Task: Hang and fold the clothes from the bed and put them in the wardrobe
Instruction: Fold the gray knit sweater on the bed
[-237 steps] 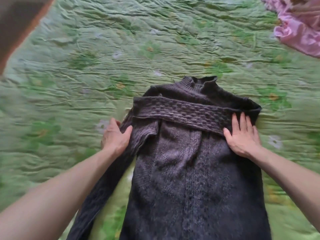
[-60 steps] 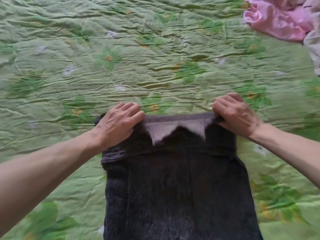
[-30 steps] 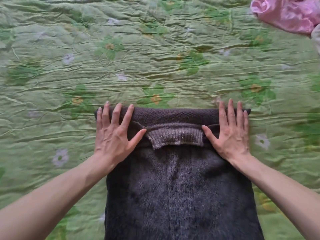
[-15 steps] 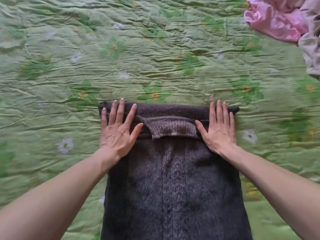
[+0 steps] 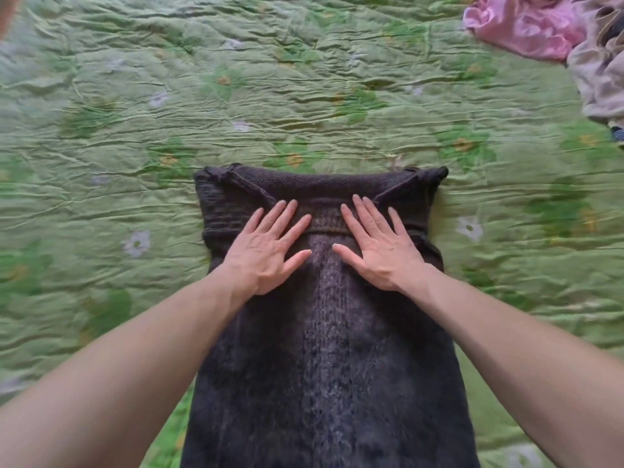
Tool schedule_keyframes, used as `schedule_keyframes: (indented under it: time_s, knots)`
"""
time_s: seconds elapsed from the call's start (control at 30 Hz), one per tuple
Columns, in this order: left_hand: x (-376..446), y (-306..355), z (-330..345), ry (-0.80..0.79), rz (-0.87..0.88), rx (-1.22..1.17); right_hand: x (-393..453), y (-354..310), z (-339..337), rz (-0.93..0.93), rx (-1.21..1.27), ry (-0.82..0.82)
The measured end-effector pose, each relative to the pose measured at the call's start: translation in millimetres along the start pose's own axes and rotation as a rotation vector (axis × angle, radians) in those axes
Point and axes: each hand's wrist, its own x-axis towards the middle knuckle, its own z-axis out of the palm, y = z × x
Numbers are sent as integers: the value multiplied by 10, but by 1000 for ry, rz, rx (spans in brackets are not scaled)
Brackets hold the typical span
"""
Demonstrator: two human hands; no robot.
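Fingers of both hands lie straight and slightly fanned, flat on the dark knitted sweater (image 5: 324,349), gripping nothing. Head view, the only one: the left hand (image 5: 266,251) presses just at 9 o'clock of the garment's midline, its fingertips reaching the folded-over ribbed band (image 5: 324,217); the right hand (image 5: 378,248) mirrors it at 3 o'clock, thumbs pointing toward each other with a narrow gap of knit between them. One sweater lies lengthwise on the green flowered bedspread (image 5: 135,113), its folded top edge at 12 o'clock and its body running to 6 o'clock out of the frame. Two diagonal creases run from the top corners toward the hands. Toward 2 o'clock, well apart from the sweater, sit one crumpled pink garment (image 5: 526,25) and one beige garment (image 5: 604,72) touching it.
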Motion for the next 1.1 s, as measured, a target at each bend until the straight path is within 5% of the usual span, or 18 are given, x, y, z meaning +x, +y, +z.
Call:
schedule_keyframes:
  time_s: [0.23, 0.37, 0.6, 0.87, 1.0, 1.1]
  knots:
    - [-741, 647, 363, 66, -121, -170, -806, -383, 409, -105, 43, 99]
    - [-1323, 889, 681, 187, -100, -230, -1362, -410, 738, -2, 136, 190]
    - [-2108, 659, 987, 213, 130, -160, -2130, -242, 1037, 79, 60, 263]
    - [-2180, 651, 972, 188, 121, -135, -2179, -393, 970, 87, 15, 259]
    - [-2355, 588, 975, 145, 357, -118, -2601, -561, 1166, -65, -38, 260]
    - [-2560, 547, 1002, 126, 461, -79, -2854, -702, 1269, -16, -5, 255]
